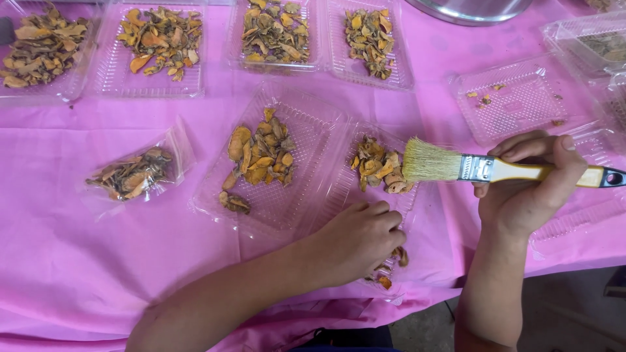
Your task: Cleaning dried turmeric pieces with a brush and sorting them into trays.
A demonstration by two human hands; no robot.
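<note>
Two hands work over an open clear clamshell tray (306, 140) on the pink-covered counter (78, 261). Right hand (528, 186) is closed in a full grip around the yellow handle of a paintbrush (482, 168), bristles pointing toward the left hand and touching a small heap of dried orange-brown slices (380, 166) in the tray half just ahead of that hand. Left hand (358, 238) rests curled, knuckles up, on the tray edge; whether it holds anything cannot be told. More loose pieces (391, 267) lie just beside it
</note>
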